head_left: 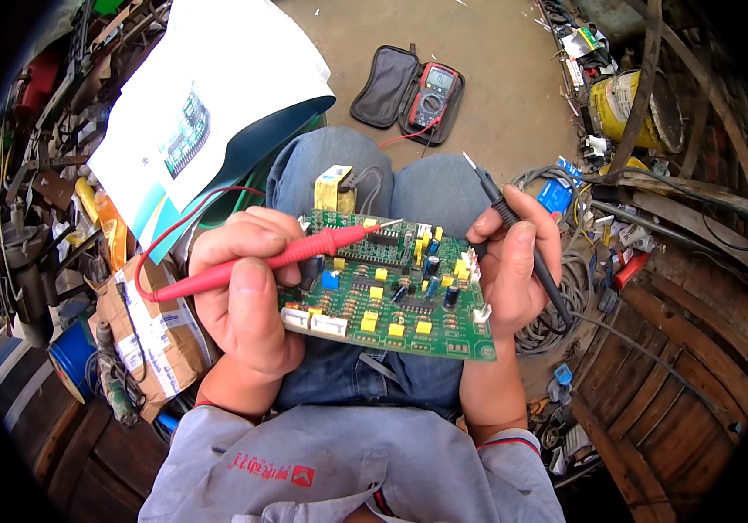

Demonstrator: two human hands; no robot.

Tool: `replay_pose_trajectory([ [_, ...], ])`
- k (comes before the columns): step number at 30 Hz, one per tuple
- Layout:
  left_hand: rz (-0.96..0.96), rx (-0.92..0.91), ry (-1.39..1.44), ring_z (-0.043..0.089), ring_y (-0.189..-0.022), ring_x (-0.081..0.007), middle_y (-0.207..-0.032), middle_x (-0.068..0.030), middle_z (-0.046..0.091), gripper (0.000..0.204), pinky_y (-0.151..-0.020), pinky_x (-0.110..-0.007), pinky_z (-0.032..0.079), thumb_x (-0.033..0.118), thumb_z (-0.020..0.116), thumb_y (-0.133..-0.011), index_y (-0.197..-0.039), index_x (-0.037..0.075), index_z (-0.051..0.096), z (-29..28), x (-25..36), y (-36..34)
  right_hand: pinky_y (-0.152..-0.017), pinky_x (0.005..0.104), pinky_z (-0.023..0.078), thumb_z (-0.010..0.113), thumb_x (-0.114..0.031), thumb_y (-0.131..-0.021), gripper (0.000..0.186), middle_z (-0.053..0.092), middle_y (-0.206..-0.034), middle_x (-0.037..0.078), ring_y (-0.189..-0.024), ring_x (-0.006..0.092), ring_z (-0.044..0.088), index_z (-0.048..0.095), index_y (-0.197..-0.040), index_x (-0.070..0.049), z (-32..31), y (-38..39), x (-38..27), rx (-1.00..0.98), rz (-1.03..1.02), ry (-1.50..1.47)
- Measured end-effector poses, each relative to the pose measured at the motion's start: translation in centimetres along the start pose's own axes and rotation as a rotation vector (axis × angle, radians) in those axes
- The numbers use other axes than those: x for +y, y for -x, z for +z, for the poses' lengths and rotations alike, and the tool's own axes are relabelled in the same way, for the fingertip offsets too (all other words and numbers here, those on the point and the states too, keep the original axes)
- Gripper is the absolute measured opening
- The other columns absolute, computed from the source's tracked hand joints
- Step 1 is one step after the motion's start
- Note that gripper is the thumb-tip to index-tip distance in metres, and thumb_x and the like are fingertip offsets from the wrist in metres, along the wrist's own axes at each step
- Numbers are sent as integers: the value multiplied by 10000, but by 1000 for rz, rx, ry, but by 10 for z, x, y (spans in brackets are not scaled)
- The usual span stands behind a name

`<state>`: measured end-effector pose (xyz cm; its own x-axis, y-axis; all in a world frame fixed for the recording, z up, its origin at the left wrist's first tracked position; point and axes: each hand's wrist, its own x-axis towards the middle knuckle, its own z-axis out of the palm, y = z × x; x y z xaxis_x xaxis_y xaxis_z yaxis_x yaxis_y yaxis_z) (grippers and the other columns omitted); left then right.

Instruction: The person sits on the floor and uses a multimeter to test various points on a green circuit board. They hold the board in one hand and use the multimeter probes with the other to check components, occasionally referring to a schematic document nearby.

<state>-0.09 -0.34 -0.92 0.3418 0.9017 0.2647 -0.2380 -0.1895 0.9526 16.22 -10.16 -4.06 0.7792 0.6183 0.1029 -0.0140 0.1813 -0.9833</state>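
A green circuit board [430, 327] with yellow, blue and black components is held up over my lap, its near edge tilted toward me. My left hand [247, 288] grips its left edge and also pinches a red test probe [278, 260], whose metal tip reaches over the upper part of the board. At the right edge, my right hand [517, 261] supports the board with its fingers and holds a black test probe [503, 209], its tip pointing up and away from the board. Whether the red tip touches a component I cannot tell.
A red and grey multimeter [434, 94] lies in an unfolded black case on the floor ahead, leads attached. To the left stand a large white sheet with a board picture [217, 87] and a cardboard parcel [152, 331]. Coiled cable [565, 305] and a yellow bucket [635, 109] lie right.
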Motion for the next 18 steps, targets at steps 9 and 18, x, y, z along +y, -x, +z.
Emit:
replay_pose_trajectory([
  [9, -71, 77, -9, 471, -683, -189, -689, -54, 440, 236, -655, -324, 419, 241, 400, -939, -968, 32, 507, 4, 1, -4, -622, 226, 448, 524, -181, -943, 313, 606, -786, 85, -681, 107, 542, 576, -1110, 79, 1, 1, -2, -5, 30, 89],
  [18, -48, 50, 21, 491, -697, -185, -698, -51, 469, 220, -666, -328, 434, 235, 441, -942, -970, 28, 508, 3, 1, -3, -629, 226, 452, 531, -175, -941, 322, 607, -786, 92, -682, 108, 545, 567, -1114, 95, 1, 3, -1, 1, 13, 109],
])
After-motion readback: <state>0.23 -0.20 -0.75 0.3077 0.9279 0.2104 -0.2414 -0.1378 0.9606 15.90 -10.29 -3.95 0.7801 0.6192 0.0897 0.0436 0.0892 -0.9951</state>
